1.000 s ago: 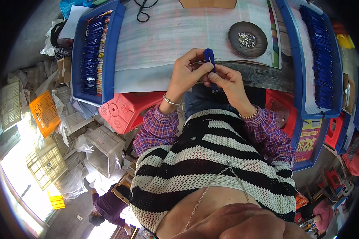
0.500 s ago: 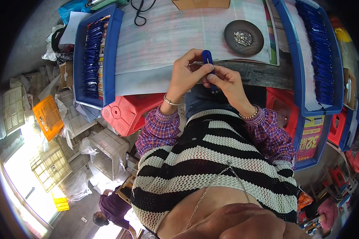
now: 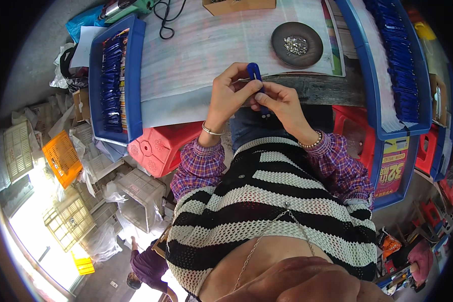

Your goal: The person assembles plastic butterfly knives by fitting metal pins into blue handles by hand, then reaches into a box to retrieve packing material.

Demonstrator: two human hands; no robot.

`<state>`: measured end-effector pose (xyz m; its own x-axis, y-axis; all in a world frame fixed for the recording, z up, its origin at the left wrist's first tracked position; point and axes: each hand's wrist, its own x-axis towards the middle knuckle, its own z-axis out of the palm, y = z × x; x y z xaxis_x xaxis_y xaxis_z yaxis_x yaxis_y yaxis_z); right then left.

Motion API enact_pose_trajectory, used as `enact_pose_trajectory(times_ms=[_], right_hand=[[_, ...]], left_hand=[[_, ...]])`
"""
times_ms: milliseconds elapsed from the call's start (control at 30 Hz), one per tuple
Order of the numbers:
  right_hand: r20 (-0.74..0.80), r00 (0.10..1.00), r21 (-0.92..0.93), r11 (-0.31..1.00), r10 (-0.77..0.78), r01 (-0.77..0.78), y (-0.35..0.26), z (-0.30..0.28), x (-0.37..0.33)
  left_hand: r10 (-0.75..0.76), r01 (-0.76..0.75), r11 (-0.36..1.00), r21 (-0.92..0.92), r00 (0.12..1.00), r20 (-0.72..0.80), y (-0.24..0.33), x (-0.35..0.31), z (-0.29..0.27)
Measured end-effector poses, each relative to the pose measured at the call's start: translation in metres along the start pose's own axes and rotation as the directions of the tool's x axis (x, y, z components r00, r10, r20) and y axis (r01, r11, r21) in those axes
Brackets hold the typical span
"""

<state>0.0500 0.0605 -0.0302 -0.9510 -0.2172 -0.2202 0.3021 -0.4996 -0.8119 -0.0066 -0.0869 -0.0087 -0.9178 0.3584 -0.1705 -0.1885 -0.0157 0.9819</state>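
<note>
Between my hands, over the table's near edge, is a slim dark-blue piece (image 3: 253, 69) with a rounded top and a long slot; its exact kind is unclear. My left hand (image 3: 232, 94) pinches it with thumb and fingers around the upper part. Closed around its lower part, my right hand (image 3: 282, 104) holds it from the other side. Small silvery bits show at its lower end. Beyond my hands, a round dark dish (image 3: 313, 39) contains many small shiny metal parts (image 3: 295, 46).
A blue tray (image 3: 135, 80) of blue pieces stands left, a larger blue tray (image 3: 368, 80) of them right. Farther back are a cardboard box (image 3: 239, 6) and a black cord (image 3: 165, 25). Red stools (image 3: 161, 148) stand below the table. Another person (image 3: 148, 269) is at lower left.
The view has shifted slightly, so the table things sit a little farther left and up. Both hands keep their hold on the blue piece, which is tilted a bit differently.
</note>
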Motion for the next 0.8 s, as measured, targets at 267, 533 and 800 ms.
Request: enact_pose_trajectory(times_ms=[267,533,800], right_hand=[[-0.035,0.999,-0.032,0.999,0.018,-0.019,-0.002,-0.004,0.001],[-0.073,0.997,-0.027,1.0,-0.003,0.001,-0.005,-0.008,0.001],[-0.04,0.998,0.102,0.993,-0.052,0.056,-0.012,-0.023,-0.005]], left_hand=[[-0.108,0.109,0.994,-0.027,0.994,0.021,0.008,0.002,0.004],[0.032,-0.034,0.996,0.076,0.999,0.027,0.002,0.012,0.007],[0.122,-0.136,0.988,-0.079,0.979,-0.163,-0.005,0.011,-0.007]])
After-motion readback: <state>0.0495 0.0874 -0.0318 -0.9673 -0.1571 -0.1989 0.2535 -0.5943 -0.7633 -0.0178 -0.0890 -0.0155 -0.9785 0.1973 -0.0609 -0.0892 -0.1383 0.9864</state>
